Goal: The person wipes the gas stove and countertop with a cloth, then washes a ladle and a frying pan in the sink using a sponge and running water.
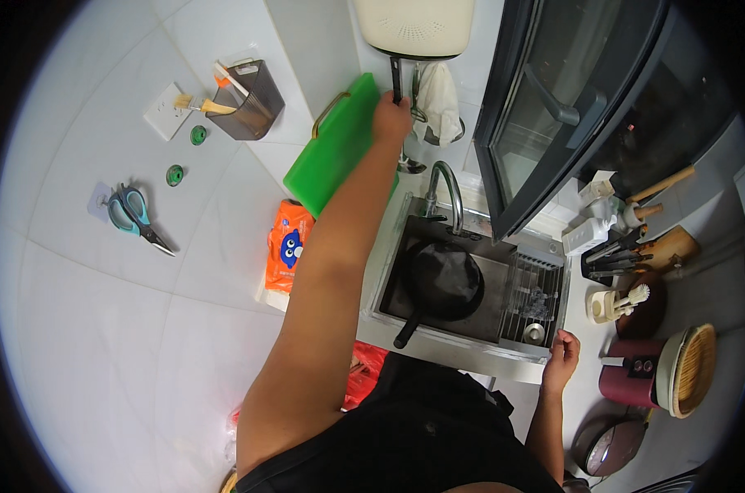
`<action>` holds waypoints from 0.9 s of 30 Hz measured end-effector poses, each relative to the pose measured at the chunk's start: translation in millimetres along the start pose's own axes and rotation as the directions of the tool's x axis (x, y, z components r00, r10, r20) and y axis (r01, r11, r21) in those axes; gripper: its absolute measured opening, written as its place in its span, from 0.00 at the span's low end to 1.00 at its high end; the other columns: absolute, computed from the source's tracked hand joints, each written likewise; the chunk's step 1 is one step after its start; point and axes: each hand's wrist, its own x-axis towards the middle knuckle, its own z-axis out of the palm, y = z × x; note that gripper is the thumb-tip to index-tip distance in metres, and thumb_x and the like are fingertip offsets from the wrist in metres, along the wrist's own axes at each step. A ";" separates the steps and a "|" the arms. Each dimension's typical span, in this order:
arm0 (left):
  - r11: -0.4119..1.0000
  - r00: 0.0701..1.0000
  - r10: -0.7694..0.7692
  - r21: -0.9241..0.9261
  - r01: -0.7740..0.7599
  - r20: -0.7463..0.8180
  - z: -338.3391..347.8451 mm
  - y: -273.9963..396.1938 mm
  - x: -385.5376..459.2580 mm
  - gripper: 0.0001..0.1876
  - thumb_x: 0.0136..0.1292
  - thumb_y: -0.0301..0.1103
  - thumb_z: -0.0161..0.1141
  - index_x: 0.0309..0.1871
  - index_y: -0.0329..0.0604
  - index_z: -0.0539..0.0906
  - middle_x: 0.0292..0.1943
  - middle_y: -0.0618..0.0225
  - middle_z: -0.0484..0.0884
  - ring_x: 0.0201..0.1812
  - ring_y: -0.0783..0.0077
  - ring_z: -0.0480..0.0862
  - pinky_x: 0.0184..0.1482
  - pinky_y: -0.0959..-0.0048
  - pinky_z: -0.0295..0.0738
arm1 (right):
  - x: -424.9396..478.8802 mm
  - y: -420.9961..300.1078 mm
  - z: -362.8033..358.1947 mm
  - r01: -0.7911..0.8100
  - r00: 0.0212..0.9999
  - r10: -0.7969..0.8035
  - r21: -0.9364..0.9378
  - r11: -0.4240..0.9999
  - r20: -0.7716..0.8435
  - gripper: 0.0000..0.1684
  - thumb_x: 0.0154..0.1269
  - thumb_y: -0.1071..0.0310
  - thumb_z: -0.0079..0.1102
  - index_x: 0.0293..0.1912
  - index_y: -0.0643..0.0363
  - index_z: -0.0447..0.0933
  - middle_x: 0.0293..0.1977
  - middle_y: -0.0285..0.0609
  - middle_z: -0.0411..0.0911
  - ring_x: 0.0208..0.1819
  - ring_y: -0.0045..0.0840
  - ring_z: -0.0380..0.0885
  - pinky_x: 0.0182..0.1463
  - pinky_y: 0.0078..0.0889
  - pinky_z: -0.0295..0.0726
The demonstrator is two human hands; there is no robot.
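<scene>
My left hand (pixel 392 118) reaches far up the wall and is closed around the black handle (pixel 396 77) of a hanging kitchen utensil. Below my fist shows a metal utensil head (pixel 411 166), partly hidden by my forearm. My right hand (pixel 561 360) is by the sink's front right corner, its fingers curled in and nothing visible in it. Between my arms, a black frying pan (pixel 444 280) lies in the sink (pixel 492 320), its handle pointing toward me, with what looks like liquid inside. The curved metal faucet (pixel 449 175) stands behind the pan.
A green cutting board (pixel 338 148) leans behind my left arm, near an orange wipes pack (pixel 289 237). Scissors (pixel 135 215) hang on the left wall. The open window (pixel 551 111) juts over the sink. A drying rack (pixel 529 299), knives (pixel 616 256) and a maroon appliance (pixel 631 376) are right.
</scene>
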 end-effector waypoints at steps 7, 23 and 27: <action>0.999 0.996 -0.039 0.030 0.042 -0.077 8.1 -12.9 23.8 0.15 0.68 0.41 0.67 0.47 0.36 0.85 0.38 0.51 0.89 0.41 0.46 0.89 0.44 0.55 0.81 | -15.9 -4.0 -7.8 -0.084 0.993 0.083 -0.004 0.996 -0.078 0.05 0.75 0.73 0.59 0.45 0.60 0.82 0.47 0.36 0.76 0.44 0.19 0.73 0.47 0.22 0.75; 0.984 0.988 -0.148 0.097 0.152 -0.046 1.5 33.4 -6.6 0.18 0.72 0.46 0.62 0.62 0.58 0.82 0.48 0.58 0.90 0.50 0.46 0.88 0.49 0.49 0.82 | -5.5 7.1 -15.4 -0.135 0.985 0.139 0.050 0.990 -0.101 0.07 0.77 0.64 0.61 0.46 0.56 0.82 0.47 0.30 0.78 0.43 0.15 0.74 0.42 0.20 0.73; 0.977 0.988 -0.140 0.151 0.149 -0.066 0.8 33.1 -2.9 0.18 0.72 0.45 0.62 0.63 0.59 0.81 0.50 0.60 0.89 0.50 0.46 0.89 0.48 0.49 0.82 | -2.1 10.9 -19.8 -0.180 0.976 0.186 0.067 0.981 -0.112 0.07 0.77 0.64 0.60 0.47 0.55 0.82 0.46 0.29 0.78 0.43 0.15 0.74 0.42 0.19 0.73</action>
